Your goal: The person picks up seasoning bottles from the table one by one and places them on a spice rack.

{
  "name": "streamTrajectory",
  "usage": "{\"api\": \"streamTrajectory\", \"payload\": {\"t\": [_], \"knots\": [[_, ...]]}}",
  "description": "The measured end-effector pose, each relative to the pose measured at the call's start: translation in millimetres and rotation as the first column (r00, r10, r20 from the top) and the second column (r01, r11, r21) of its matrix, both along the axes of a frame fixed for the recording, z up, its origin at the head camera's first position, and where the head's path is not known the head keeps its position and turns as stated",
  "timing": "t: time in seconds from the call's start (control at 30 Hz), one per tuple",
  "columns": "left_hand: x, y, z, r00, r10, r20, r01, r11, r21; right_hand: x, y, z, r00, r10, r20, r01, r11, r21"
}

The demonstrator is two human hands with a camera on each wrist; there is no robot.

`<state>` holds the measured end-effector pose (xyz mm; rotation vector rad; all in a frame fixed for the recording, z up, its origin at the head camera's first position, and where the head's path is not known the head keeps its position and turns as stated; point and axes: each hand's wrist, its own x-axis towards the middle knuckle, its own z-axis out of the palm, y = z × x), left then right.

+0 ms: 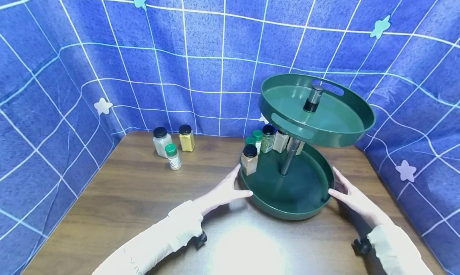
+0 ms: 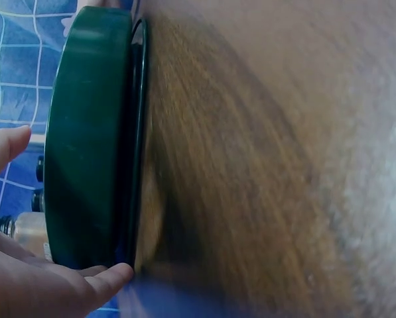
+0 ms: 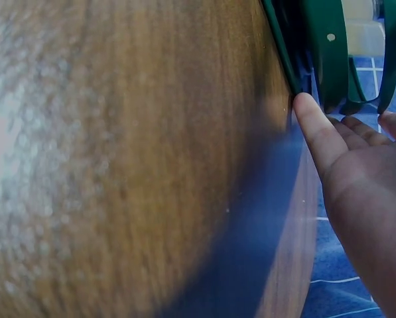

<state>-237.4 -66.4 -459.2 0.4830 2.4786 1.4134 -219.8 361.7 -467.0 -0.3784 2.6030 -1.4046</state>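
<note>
A green two-tier rack (image 1: 318,138) stands on a brown wood-grain desk (image 1: 118,203). Its lower tray (image 1: 291,193) and upper tray (image 1: 334,113) are round and joined by a metal pole (image 1: 290,157); handle slots pierce the upper wall.

A person's hands flank the lower tray. The left hand (image 1: 228,190) is at the rack's left side, thumb and fingers spread apart, fingertips against the rim. The right hand (image 1: 359,199) mirrors it on the rack's right, fingers extended, tips at the rim. Both are opened wide, with nothing enclosed in them.

Along the left and back of the rack's lower tray stand a black-lidded tan jar (image 1: 249,165), two green-capped bottles (image 1: 258,136), a jar of green herbs (image 1: 267,142) and pale jars (image 1: 280,141) partly hidden.

Well left of the rack stand a white jar (image 1: 162,144), a yellow jar (image 1: 187,141) and a small green-capped shaker (image 1: 174,160). Behind the rack hangs a blue gridded curtain (image 1: 205,39) with stars.
</note>
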Motion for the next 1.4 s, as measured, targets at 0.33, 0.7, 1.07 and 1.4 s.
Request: {"api": "streamTrajectory", "payload": {"t": [0.33,0.7,1.07,1.4], "knots": [[-9.6,1,1.6,1.000,0.000,0.020,-0.001,1.000,0.015,-0.1,-1,0.0,1.000,-0.001,0.012,0.001,1.000,-0.006],[-18.7,5,3.1,0.999,0.024,0.025,-0.024,1.000,0.015,-1.2,0,-1.5,1.000,-0.006,-0.019,0.007,1.000,0.027],[-20.1,4,-0.1,0.999,0.041,0.026,-0.041,0.999,0.009,-0.6,-2,-1.9,1.000,-0.009,-0.016,0.009,1.000,0.016],[3.1,1,3.2,1.000,0.012,0.029,-0.012,0.999,-0.032,-0.6,-1,-2.6,1.000,-0.009,-0.017,0.009,1.000,0.014]]}}
